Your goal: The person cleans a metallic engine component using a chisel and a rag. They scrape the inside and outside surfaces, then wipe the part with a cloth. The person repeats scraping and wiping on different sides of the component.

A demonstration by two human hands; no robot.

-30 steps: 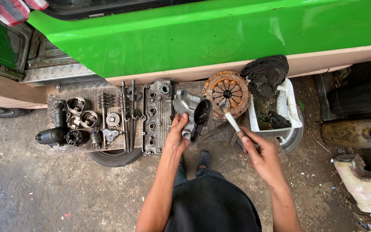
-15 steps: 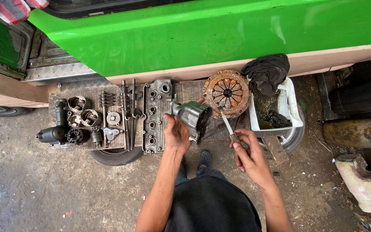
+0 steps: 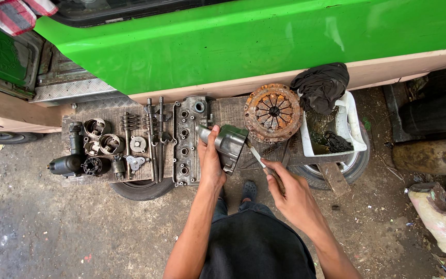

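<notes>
Over the bench's (image 3: 233, 111) front edge, the left hand's (image 3: 210, 165) grip closes round a heavy-looking, rigid, probably greasy grey metal housing (image 3: 231, 144), best held by its body, while the right hand (image 3: 295, 199) pinches a thin scraper (image 3: 258, 157) against it.

grey metal housing (image 3: 229, 144) held tilted, thin scraper (image 3: 262, 163)

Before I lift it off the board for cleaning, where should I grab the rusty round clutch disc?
Probably by the outer rim of the rusty clutch disc, from its near, lower edge. It lies flat, the white tub crowds its right side, and the spoked centre looks awkward to pinch.
</notes>
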